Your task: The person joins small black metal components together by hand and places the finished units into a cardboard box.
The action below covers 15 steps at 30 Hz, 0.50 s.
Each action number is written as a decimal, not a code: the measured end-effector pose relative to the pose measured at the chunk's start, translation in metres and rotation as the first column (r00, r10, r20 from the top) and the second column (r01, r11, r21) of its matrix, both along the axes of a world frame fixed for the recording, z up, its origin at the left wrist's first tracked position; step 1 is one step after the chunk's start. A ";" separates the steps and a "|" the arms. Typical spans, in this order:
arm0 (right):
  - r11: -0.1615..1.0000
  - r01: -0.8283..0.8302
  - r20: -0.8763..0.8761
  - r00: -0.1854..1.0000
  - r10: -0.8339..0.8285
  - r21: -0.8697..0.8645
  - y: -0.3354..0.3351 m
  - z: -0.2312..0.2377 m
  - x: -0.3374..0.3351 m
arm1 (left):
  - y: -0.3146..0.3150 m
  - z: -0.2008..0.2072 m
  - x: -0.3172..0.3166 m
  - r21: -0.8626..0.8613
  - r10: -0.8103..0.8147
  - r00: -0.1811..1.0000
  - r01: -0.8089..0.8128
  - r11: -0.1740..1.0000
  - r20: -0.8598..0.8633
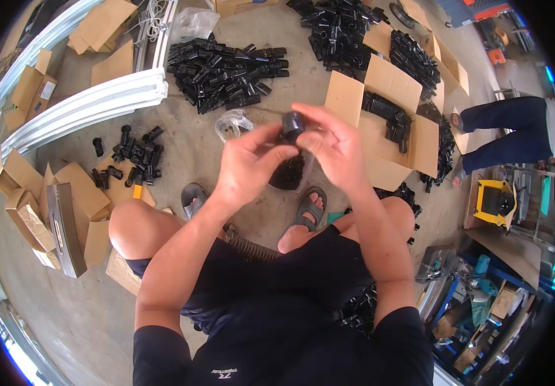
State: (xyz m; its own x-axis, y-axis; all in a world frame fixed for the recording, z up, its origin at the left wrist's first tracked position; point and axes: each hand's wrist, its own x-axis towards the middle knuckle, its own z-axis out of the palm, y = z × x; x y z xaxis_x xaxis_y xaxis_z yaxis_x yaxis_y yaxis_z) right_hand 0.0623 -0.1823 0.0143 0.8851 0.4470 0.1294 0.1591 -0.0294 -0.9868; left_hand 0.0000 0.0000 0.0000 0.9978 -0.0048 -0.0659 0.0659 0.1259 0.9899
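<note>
In front of me, both hands hold a short black cylindrical part (293, 123) up off the floor. My left hand (244, 164) is closed on its left side, fingertips and thumb against it. My right hand (338, 151) grips it from the right, with the index finger along the top and the thumb below. Beneath them a clear bag of small black pieces (287, 174) lies on the floor, partly hidden by the hands. A crumpled clear plastic bag (232, 122) is just beyond my left hand.
A large pile of black fittings (219, 74) lies ahead, with another pile (338, 35) farther right. An open cardboard box (380, 161) holds black parts. White metal rails (110, 103) and loose black fittings (132, 154) are at left. Another person's legs (506, 132) stand at right.
</note>
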 end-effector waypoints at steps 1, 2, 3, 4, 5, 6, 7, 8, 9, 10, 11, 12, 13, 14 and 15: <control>0.996 0.033 -0.118 0.993 -0.023 0.081 0.006 0.001 0.004 | 0.003 0.003 0.001 -0.054 0.039 0.999 -0.039 0.998 -0.004; 0.985 0.076 -0.236 0.971 -0.037 0.157 0.011 -0.002 0.009 | 0.006 0.005 0.002 -0.106 0.080 0.997 -0.080 0.991 -0.010; 0.997 0.064 -0.184 0.980 -0.072 -0.051 0.013 -0.010 0.025 | 0.012 0.001 0.009 -0.144 0.117 0.993 -0.120 0.982 -0.030; 0.960 0.055 -0.143 0.985 -0.097 -0.274 0.008 -0.018 0.040 | 0.017 -0.002 0.010 -0.192 0.152 0.986 -0.164 0.968 -0.072; 0.878 0.059 -0.068 0.992 -0.104 -0.476 0.007 -0.025 0.061 | 0.025 -0.003 0.019 -0.238 0.189 0.978 -0.205 0.949 -0.086; 0.797 0.032 -0.006 0.999 -0.045 -0.603 0.004 -0.046 0.073 | 0.031 -0.003 0.023 -0.253 0.209 0.972 -0.229 0.940 -0.103; 0.700 0.014 0.044 0.999 0.026 -0.714 0.001 -0.075 0.079 | 0.036 -0.002 0.025 -0.265 0.218 0.970 -0.240 0.934 -0.109; 0.596 -0.079 -0.029 0.995 0.093 -0.799 -0.001 -0.102 0.084 | 0.039 -0.001 0.027 -0.281 0.231 0.966 -0.255 0.925 -0.115; 0.477 -0.167 -0.107 0.983 0.150 -0.863 -0.004 -0.133 0.084 | 0.042 -0.002 0.029 -0.297 0.244 0.963 -0.268 0.916 -0.118; 0.364 -0.143 -0.075 0.978 0.195 -0.920 -0.009 -0.173 0.080 | 0.044 -0.003 0.031 -0.262 0.247 0.963 -0.266 0.928 -0.105; 0.246 -0.114 -0.052 0.969 0.242 -0.963 -0.014 -0.212 0.074 | 0.044 -0.003 0.032 -0.163 0.252 0.963 -0.264 0.950 -0.093; 0.241 -0.084 -0.043 0.984 0.171 -0.967 -0.018 -0.241 0.065 | 0.043 0.000 0.031 -0.061 0.260 0.962 -0.265 0.962 -0.082; 0.242 -0.057 -0.033 0.994 0.103 -0.969 -0.016 -0.265 0.051 | 0.044 0.004 0.028 0.050 0.271 0.960 -0.268 0.962 -0.070; 0.232 -0.023 -0.016 0.999 0.034 -0.972 -0.014 -0.285 0.041 | 0.039 0.012 0.026 0.173 0.296 0.954 -0.300 0.938 0.049; 0.217 0.006 -0.001 0.999 -0.034 -0.976 -0.014 -0.298 0.030 | 0.039 0.011 0.023 0.263 0.263 0.962 -0.272 0.926 0.070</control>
State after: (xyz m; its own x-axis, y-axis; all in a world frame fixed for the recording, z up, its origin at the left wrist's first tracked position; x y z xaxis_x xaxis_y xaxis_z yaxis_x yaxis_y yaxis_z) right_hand 0.0926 -0.1961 -0.2839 0.8917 0.1928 -0.4096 0.1255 -0.9746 -0.1855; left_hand 0.0230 0.0393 0.0115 0.9612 0.2759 0.0054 0.0335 -0.1359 0.9902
